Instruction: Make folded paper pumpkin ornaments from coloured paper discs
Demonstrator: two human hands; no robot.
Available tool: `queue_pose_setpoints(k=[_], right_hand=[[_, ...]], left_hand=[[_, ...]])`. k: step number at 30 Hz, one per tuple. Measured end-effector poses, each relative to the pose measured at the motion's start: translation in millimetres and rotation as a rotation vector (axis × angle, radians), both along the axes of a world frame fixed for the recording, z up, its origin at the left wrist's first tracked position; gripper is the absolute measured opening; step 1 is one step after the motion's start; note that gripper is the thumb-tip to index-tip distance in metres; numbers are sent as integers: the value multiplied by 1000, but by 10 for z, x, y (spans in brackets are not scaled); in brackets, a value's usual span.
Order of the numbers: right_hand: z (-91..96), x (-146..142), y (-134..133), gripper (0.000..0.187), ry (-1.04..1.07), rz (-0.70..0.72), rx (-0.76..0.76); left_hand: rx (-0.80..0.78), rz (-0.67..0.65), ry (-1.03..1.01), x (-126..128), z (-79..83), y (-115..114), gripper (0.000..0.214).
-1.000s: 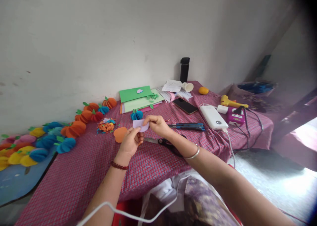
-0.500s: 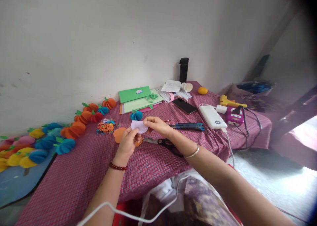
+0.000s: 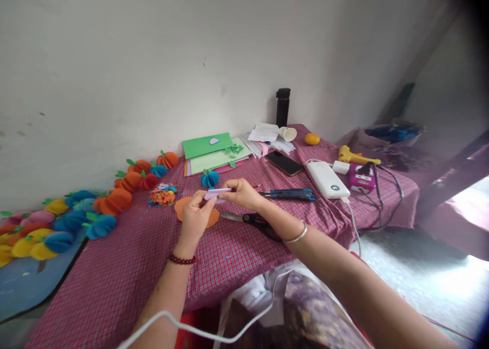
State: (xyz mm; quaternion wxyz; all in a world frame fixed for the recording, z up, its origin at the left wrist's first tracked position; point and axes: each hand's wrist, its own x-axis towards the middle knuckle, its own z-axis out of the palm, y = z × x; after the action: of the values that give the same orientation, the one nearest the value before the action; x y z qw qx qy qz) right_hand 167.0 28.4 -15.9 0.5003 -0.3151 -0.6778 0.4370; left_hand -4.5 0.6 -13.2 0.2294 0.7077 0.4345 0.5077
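Observation:
A small lilac piece of paper (image 3: 217,192) is held between both hands above the table, seen nearly edge-on. My left hand (image 3: 196,215) pinches its left side, and my right hand (image 3: 241,194) grips its right end between thumb and fingers. Under and beside my left hand lie orange paper cutouts (image 3: 212,217), partly covered by it. Open-bladed or not I cannot tell, black-handled scissors (image 3: 250,219) rest below my right forearm, which hides part of them. Just behind the hands sits a blue paper pumpkin (image 3: 210,179).
Finished paper pumpkins (image 3: 113,202) line the left side near a heap of paper scraps (image 3: 163,195). Green sheets (image 3: 206,145) lie at the back. Rightward are a blue-black tool (image 3: 292,194), a phone (image 3: 284,163), a power bank (image 3: 327,180), a purple socket box (image 3: 361,178) and a bottle (image 3: 282,108).
The lilac paper has turned from showing its face to nearly edge-on. My left hand has shifted slightly, uncovering more of the orange cutouts.

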Motion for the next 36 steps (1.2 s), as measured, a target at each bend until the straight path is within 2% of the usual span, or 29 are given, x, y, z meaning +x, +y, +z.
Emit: queue_pose_setpoints(k=[3, 6, 9, 11, 13, 15, 17, 20, 22, 23, 25, 31, 36], right_hand=[[2, 2, 23, 19, 114, -46, -21], [8, 25, 30, 27, 163, -28, -235], [3, 41, 6, 47, 141, 151, -489], [-11, 39, -13, 46, 156, 224, -544], [-30, 30, -21, 40, 186, 254, -528], [-46, 23, -16, 37, 228, 263, -479], [-58, 17, 1, 37, 264, 230, -397], [-71, 11, 32, 36, 197, 138, -242], [-75, 7, 37, 35, 74, 86, -141], [-73, 5, 32, 34, 7, 65, -95], [-59, 3, 7, 32, -118, 27, -11], [-40, -20, -72, 31, -337, -57, 121], [-86, -47, -63, 36, -280, -38, 110]], left_hand=[[341, 84, 202, -61, 69, -23, 10], [585, 180, 421, -157, 87, -15, 20], [713, 234, 596, -199, 78, -19, 25], [755, 208, 660, -173, 70, -44, 25], [757, 151, 669, -119, 58, -78, 24], [707, 92, 606, -61, 40, -103, 23], [586, 88, 426, -16, 20, -101, 22], [202, 113, -72, 20, 8, -47, 25], [-129, -19, -385, 30, 10, -2, 33], [-265, -112, -480, 33, 9, 16, 37], [-414, -241, -537, 39, -3, 36, 37], [-401, -160, -442, 43, -89, 46, 21], [-389, -161, -444, 25, -77, 60, 26]])
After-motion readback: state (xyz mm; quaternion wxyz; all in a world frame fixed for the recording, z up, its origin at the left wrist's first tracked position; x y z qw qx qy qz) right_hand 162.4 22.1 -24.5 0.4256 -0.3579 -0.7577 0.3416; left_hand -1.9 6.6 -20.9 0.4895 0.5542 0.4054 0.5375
